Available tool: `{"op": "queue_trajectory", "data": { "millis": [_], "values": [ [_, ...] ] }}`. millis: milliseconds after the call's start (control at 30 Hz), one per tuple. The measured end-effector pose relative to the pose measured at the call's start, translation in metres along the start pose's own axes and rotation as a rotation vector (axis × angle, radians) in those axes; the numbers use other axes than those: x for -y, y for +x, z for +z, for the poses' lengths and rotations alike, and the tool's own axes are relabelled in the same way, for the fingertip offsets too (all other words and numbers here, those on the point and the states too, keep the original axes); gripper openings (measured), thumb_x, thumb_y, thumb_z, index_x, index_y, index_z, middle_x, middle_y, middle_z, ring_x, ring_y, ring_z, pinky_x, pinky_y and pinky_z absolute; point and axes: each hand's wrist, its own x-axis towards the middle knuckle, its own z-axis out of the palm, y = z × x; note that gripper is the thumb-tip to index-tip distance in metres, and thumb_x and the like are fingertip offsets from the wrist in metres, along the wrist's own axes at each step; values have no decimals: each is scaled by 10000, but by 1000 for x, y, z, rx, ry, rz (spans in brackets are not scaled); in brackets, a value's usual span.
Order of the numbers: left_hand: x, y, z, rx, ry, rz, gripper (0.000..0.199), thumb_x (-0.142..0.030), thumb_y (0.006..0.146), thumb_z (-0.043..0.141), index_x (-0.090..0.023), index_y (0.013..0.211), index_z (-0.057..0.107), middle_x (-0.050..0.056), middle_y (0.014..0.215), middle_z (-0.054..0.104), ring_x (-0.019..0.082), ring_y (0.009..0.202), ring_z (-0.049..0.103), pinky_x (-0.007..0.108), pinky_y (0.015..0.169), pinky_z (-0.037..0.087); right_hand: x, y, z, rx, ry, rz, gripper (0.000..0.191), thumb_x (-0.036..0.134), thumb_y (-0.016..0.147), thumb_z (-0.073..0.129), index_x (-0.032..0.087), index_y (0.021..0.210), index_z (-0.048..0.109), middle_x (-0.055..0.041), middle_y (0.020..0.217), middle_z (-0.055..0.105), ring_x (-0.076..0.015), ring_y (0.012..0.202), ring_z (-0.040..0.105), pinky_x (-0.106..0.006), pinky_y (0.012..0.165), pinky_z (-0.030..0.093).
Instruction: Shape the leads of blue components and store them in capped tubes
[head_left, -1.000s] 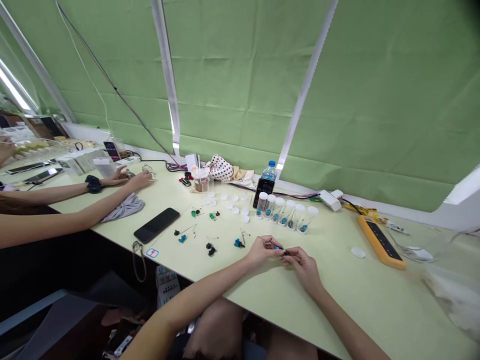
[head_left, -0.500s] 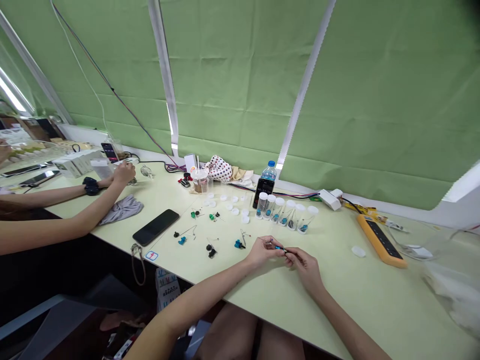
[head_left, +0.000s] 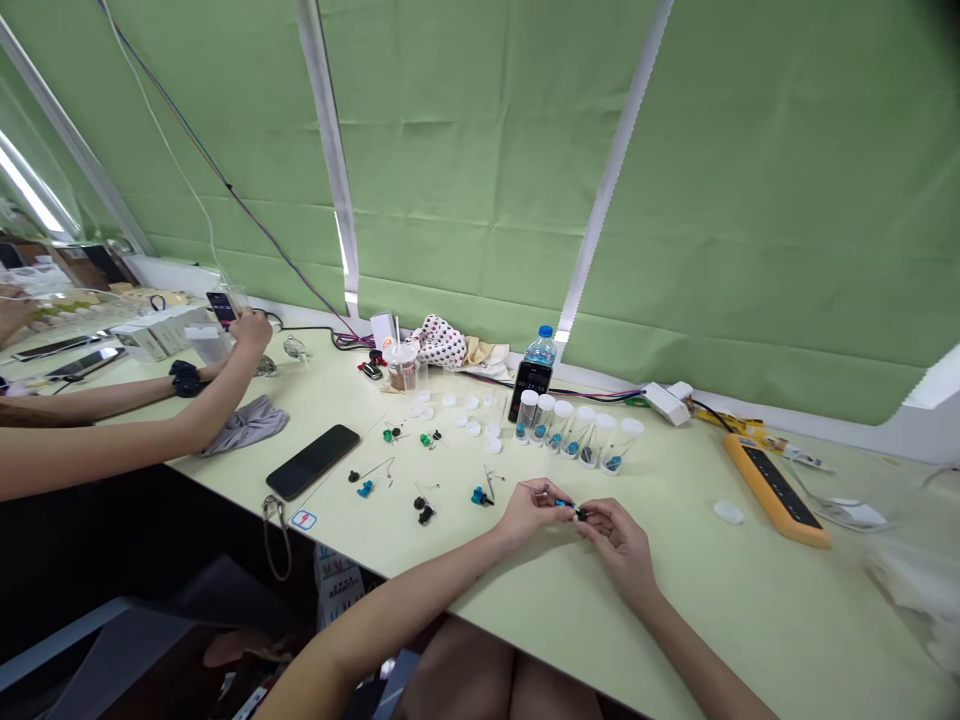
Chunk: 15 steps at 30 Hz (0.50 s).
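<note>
My left hand (head_left: pixel 531 518) pinches a small blue part (head_left: pixel 564 503) just above the table. Close against it, the fingertips of my right hand (head_left: pixel 621 548) grip a small black part (head_left: pixel 580 514). The two parts meet or nearly touch; fingers cover most of both. Left of my hands lie little sets of loose pieces: a blue part with thin metal rods (head_left: pixel 480 495), a black set (head_left: pixel 424 510), another blue piece (head_left: pixel 365 488) and green ones (head_left: pixel 391 434). Behind my hands stand several clear tubes with white caps (head_left: pixel 562 415), with blue or dark parts and rods inside.
White caps (head_left: pixel 472 428) lie left of the tubes. A phone showing a timer (head_left: pixel 530 385) leans on a water bottle (head_left: pixel 541 347). A black phone (head_left: pixel 313 462) lies left, an orange power strip (head_left: pixel 776 490) right. A co-worker's hand (head_left: pixel 251 330) is at the far left.
The black part shows more clearly at my right fingertips, and my right hand sits slightly farther right. The co-worker's hand has risen toward their phone. The view has shifted slightly.
</note>
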Motion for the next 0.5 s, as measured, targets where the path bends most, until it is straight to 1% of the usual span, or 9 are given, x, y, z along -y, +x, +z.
{"op": "queue_trajectory", "data": {
  "millis": [100,233,333,400,500],
  "values": [
    [2,0,-1,-3,19,7,394,-344,528,796,-92,781,629,81,734,656,146,663,618,291,688,476,-2,0,-1,36,-50,-25,237,385,778,619,208,933,586,-74,887,588,-190,731,610,-328,652,558],
    [4,0,-1,16,49,1,400,-355,538,787,-90,792,629,82,734,658,150,659,618,286,673,473,-5,0,-3,86,-9,33,231,401,810,578,201,926,572,-59,833,610,-184,685,629,-326,634,558],
    [4,-1,0,18,68,26,398,-356,551,781,-87,805,633,85,739,663,149,662,618,284,676,471,-7,-1,-4,85,26,88,266,432,810,567,196,932,551,-51,775,642,-192,667,642,-336,634,561],
    [4,-1,1,24,68,43,395,-353,560,776,-84,815,638,84,730,662,143,651,615,281,675,468,-8,-1,-5,81,36,95,274,439,814,559,197,940,541,-49,760,656,-196,670,649,-344,642,562],
    [3,-2,2,30,70,54,399,-360,551,779,-83,805,644,80,718,660,138,634,610,275,659,465,-8,-1,-5,71,47,82,270,435,818,555,202,953,535,-46,787,669,-195,679,658,-355,668,562]
  ]
}}
